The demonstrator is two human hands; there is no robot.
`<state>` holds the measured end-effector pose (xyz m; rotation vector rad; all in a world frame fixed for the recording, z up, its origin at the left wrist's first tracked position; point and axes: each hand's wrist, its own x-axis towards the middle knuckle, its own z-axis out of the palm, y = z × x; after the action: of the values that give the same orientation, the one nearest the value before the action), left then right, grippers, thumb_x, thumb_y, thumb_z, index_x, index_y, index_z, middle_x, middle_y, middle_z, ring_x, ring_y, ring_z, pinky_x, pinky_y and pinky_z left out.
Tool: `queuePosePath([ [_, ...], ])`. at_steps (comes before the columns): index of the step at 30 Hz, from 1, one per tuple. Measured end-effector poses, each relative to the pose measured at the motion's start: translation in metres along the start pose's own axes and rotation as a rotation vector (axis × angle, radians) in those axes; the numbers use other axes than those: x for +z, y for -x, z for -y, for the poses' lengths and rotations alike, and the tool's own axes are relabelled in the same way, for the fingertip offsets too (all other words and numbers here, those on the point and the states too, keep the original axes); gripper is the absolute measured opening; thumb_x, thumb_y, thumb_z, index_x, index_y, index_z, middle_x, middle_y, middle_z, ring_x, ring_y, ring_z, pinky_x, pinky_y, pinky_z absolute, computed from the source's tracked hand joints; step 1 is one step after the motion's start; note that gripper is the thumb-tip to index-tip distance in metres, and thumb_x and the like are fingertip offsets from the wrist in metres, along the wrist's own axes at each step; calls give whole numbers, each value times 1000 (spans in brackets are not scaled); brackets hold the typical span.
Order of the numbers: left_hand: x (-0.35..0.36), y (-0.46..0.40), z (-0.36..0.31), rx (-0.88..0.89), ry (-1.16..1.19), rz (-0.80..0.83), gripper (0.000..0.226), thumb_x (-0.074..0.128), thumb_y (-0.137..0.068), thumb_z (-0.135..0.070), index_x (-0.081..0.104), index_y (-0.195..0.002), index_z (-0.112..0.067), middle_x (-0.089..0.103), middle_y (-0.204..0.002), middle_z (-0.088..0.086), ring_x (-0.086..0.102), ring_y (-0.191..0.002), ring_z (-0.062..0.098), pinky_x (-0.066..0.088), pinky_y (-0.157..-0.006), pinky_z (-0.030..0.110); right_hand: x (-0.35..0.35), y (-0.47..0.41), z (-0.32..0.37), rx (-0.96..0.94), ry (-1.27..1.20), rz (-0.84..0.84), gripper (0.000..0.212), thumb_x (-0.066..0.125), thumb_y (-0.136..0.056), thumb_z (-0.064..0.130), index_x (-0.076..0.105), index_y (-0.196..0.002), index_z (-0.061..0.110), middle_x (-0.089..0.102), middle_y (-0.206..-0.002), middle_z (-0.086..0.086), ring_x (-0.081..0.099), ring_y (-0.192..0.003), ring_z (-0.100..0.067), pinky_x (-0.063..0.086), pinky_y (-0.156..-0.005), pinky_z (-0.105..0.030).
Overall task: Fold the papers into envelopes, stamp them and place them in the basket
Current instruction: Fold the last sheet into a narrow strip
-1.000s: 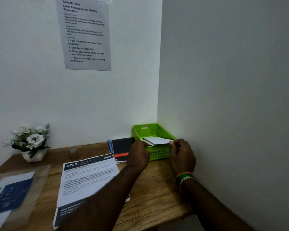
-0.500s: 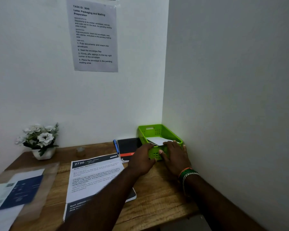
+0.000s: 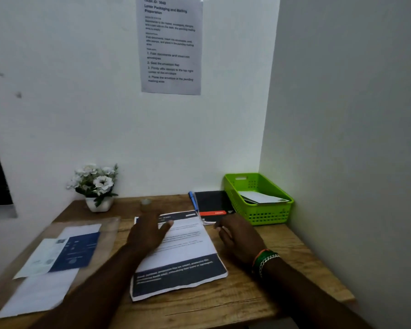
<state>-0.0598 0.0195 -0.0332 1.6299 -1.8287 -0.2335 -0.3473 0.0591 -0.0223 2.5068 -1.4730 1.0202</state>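
Note:
A green basket (image 3: 268, 214) stands in the desk's far right corner with white envelopes (image 3: 262, 197) lying inside it. A printed paper (image 3: 183, 255) with dark bands lies flat in the middle of the desk. My left hand (image 3: 147, 233) hovers over the paper's upper left part, fingers spread and holding nothing. My right hand (image 3: 240, 238) is just right of the paper, near its top right corner, fingers loose and empty. Both hands are well clear of the basket.
A clear plastic sleeve with blue and white sheets (image 3: 64, 252) lies at the left. A black notebook (image 3: 214, 205) and blue pen (image 3: 193, 201) lie beside the basket. A flower pot (image 3: 97, 186) and a small jar (image 3: 146, 204) stand by the back wall. Walls close in behind and right.
Both hands have drawn back from the basket toward me, leaving the envelope inside it. They now sit over and beside the printed paper. The view has swung left.

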Motion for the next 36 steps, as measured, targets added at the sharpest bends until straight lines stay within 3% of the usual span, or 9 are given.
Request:
queuePosePath([
  [3, -8, 5, 38, -12, -27, 50, 69, 60, -90, -64, 47, -146, -26, 54, -146, 2, 50, -131, 24, 40, -109, 39, 26, -20, 11, 32, 38, 159, 43, 37, -93, 43, 65, -120, 23, 63, -126, -2, 52, -121, -23, 45, -98, -41],
  [6, -11, -1, 53, -33, -15, 165, 91, 62, -77, -80, 46, -149, -26, 49, -150, 0, 46, -137, 21, 38, -114, 40, 43, -38, 11, 67, 52, 185, 43, 40, -97, 45, 62, -127, 26, 63, -128, 0, 52, -123, -22, 42, -103, -38],
  [11, -32, -9, 70, -80, 37, 262, 63, 83, -73, -60, 62, -125, -31, 57, -130, -10, 55, -119, 9, 41, -93, 24, 60, -67, 11, 65, 127, 188, 35, 46, -91, 53, 69, -100, 29, 70, -97, 5, 59, -103, -16, 45, -88, -37],
  [15, -46, -15, 67, -58, 66, 200, 52, 82, -67, -67, 65, -106, -36, 62, -116, -15, 61, -107, 7, 50, -88, 31, 69, -85, 5, 124, -63, 95, 30, 56, -85, 51, 73, -85, 26, 70, -78, 11, 63, -83, -11, 52, -77, -34],
  [19, -47, -10, 58, -55, -30, 270, 83, 82, -74, -59, 48, -145, -30, 51, -142, -6, 50, -128, 14, 41, -103, 30, 87, -98, 5, 104, -24, 109, 38, 56, -77, 53, 69, -106, 33, 71, -108, 9, 57, -114, -19, 47, -95, -40],
  [22, -46, -10, 60, -40, -27, 262, 90, 85, -72, -57, 46, -148, -27, 47, -149, 0, 47, -133, 17, 39, -108, 31, 98, -101, 0, 101, 62, 207, 58, 50, -80, 60, 54, -133, 37, 61, -132, 1, 43, -136, -19, 38, -108, -41],
  [25, -44, -12, 65, -35, -5, 235, 99, 88, -67, -58, 44, -150, -27, 47, -148, 2, 46, -134, 19, 39, -112, 35, 100, -102, -4, 91, 106, 295, 66, 45, -81, 66, 47, -140, 36, 58, -139, 6, 36, -141, -18, 29, -112, -41],
  [33, -39, -17, 70, -19, -20, 139, 117, 90, -49, -67, 36, -150, -43, 39, -141, -3, 41, -135, 23, 41, -113, 46, 91, -103, -2, 124, -174, 269, 70, 79, -76, 37, 47, -139, 40, 62, -119, 4, 54, -118, -17, 43, -104, -39],
  [36, -40, -17, 70, -38, 70, 122, 121, 96, -44, -58, 32, -147, -53, 32, -143, -1, 46, -134, 24, 44, -113, 47, 88, -104, -1, 106, -360, 189, 71, 79, -73, 8, 53, -135, 32, 60, -114, 1, 59, -98, -9, 48, -88, -15],
])
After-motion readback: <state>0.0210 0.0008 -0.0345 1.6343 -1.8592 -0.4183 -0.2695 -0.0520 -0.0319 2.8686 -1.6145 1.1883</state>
